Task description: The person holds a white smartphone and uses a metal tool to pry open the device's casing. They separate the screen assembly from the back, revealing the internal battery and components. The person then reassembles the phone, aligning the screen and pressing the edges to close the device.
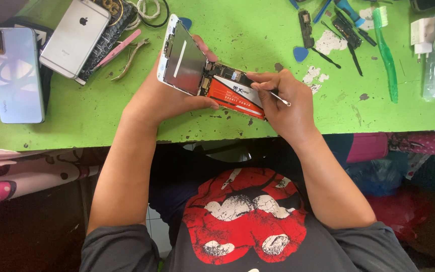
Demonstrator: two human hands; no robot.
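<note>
Head view shows the left hand [164, 98] gripping an opened smartphone [202, 75], fingers wrapped around its lifted screen, tilted above the green table [227, 30]. Right hand [278, 100] pinches thin metal tweezers [278, 97] over the red-and-white battery [235, 93]. Two other phones [18, 73] lie well apart, far left.

We've got a bright green table [101, 116] flecked with dark chipped spots and white smears. The opened phone [210, 75] has a white frame, grey metal plate and an orange-red, black and white battery. Nearby: a pale blue iridescent phone [16, 75], a silver phone [74, 38], pink tweezers [119, 48], blue picks [300, 54] and a green toothbrush [386, 50].
</note>
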